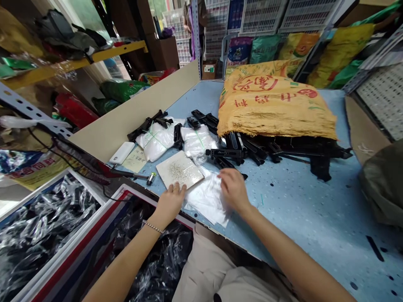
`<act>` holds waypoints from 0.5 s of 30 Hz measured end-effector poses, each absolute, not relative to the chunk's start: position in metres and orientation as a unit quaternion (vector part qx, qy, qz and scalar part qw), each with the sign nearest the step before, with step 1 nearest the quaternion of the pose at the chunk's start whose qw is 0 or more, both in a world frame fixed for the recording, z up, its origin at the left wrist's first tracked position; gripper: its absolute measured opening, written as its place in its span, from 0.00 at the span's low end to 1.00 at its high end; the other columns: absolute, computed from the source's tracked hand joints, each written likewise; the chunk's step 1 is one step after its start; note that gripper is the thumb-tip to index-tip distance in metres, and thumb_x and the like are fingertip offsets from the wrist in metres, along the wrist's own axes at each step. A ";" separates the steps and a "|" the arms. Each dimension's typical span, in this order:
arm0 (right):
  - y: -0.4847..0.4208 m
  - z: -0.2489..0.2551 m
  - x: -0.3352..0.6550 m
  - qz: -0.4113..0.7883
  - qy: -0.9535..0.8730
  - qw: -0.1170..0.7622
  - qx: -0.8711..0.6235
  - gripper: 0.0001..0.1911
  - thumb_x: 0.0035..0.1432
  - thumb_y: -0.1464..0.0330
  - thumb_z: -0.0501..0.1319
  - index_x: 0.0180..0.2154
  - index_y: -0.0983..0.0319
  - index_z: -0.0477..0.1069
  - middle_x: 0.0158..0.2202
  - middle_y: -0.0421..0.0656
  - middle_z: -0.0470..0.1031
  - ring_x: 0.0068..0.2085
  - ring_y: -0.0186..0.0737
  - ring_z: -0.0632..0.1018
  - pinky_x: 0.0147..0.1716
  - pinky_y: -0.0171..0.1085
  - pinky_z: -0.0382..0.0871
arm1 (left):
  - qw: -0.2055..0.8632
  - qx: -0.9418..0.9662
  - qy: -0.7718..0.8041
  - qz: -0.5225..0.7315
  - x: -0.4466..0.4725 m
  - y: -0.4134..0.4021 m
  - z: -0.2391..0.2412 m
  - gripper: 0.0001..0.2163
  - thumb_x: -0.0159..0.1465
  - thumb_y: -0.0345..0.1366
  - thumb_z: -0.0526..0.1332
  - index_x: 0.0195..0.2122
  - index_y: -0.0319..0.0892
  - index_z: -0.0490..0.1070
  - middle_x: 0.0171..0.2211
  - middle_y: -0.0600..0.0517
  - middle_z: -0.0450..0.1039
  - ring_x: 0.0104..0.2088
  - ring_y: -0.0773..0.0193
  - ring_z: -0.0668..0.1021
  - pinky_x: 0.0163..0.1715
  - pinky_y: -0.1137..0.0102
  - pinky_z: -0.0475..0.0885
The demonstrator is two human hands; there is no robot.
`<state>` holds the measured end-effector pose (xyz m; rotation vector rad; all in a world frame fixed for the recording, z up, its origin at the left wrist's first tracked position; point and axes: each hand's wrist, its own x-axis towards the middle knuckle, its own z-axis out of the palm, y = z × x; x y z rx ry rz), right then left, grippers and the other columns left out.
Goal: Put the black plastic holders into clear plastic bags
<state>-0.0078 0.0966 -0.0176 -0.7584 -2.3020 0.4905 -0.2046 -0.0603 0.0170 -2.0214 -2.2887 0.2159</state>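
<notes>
My left hand (170,202) rests at the near edge of a square pale tile (176,167), its fingers lying on the surface. Small shiny bits are scattered over the middle of that tile. Beside it a stack of thin clear plastic bags (206,197) lies flat on the blue table. My right hand (233,188) is at the upper right of the stack, fingers curled and closed on the edge of a plastic bag; the fingertips are partly hidden. Behind the tile are two bundles of bags, the left bundle (155,140) and the right bundle (199,140), tied with green string.
Black plastic parts (226,154) spill from a yellow woven sack (273,100). A hammer-like tool (135,175), a white device (122,152) and a paper note (134,159) lie left. Bins with bagged black parts (47,226) stand below the table. A person (195,25) stands behind.
</notes>
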 end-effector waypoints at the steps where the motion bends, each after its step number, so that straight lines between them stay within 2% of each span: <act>1: 0.109 -0.015 0.002 0.160 -0.868 0.312 -0.350 0.16 0.58 0.70 0.56 0.48 0.62 0.71 0.51 0.54 0.71 0.54 0.56 0.69 0.51 0.55 0.64 | 0.036 -0.661 -0.747 0.053 -0.204 -0.061 0.018 0.23 0.59 0.21 0.51 0.56 0.35 0.65 0.54 0.32 0.68 0.51 0.44 0.74 0.45 0.53 0.73; 3: 0.131 -0.011 0.025 0.157 -0.857 0.248 -0.423 0.22 0.56 0.66 0.59 0.52 0.64 0.68 0.52 0.57 0.70 0.54 0.60 0.68 0.51 0.55 0.63 | 0.025 -0.665 -0.747 -0.010 -0.202 -0.060 0.024 0.21 0.59 0.22 0.52 0.54 0.34 0.67 0.52 0.34 0.70 0.52 0.45 0.73 0.50 0.52 0.70; 6: 0.143 -0.008 0.067 0.257 -0.812 0.190 -0.488 0.22 0.53 0.62 0.61 0.49 0.63 0.69 0.45 0.53 0.74 0.48 0.58 0.72 0.46 0.52 0.67 | -0.042 -0.665 -0.726 -0.170 -0.182 -0.055 0.029 0.19 0.61 0.24 0.52 0.53 0.37 0.69 0.50 0.39 0.72 0.54 0.49 0.72 0.56 0.53 0.66; 9: 0.122 -0.006 0.110 0.505 -0.620 0.242 -0.549 0.19 0.53 0.58 0.60 0.43 0.63 0.71 0.37 0.50 0.77 0.38 0.49 0.76 0.38 0.46 0.71 | -0.249 -0.620 -0.664 -0.335 -0.137 -0.043 0.023 0.15 0.64 0.31 0.53 0.51 0.41 0.71 0.49 0.42 0.73 0.52 0.53 0.74 0.55 0.56 0.67; 11: 0.095 -0.005 0.130 0.714 -0.423 0.250 -0.498 0.19 0.55 0.56 0.57 0.39 0.65 0.71 0.34 0.50 0.78 0.31 0.43 0.76 0.33 0.41 0.73 | -0.417 -0.538 -0.589 -0.436 -0.098 -0.029 0.015 0.16 0.64 0.40 0.57 0.52 0.43 0.69 0.51 0.43 0.72 0.52 0.54 0.74 0.54 0.57 0.68; 13: 0.065 -0.002 0.141 0.852 -0.264 0.185 -0.413 0.22 0.58 0.53 0.53 0.37 0.66 0.71 0.32 0.51 0.78 0.28 0.39 0.77 0.29 0.38 0.73 | -0.543 -0.426 -0.496 -0.527 -0.060 -0.013 0.010 0.25 0.62 0.49 0.59 0.57 0.45 0.63 0.55 0.42 0.69 0.53 0.53 0.74 0.53 0.57 0.69; 15: 0.042 0.002 0.146 0.896 -0.224 0.118 -0.365 0.27 0.59 0.50 0.49 0.37 0.67 0.72 0.32 0.52 0.77 0.28 0.40 0.78 0.29 0.39 0.73 | -0.608 -0.311 -0.434 -0.587 -0.028 0.001 0.011 0.30 0.61 0.56 0.57 0.60 0.45 0.59 0.54 0.41 0.70 0.50 0.53 0.76 0.49 0.59 0.72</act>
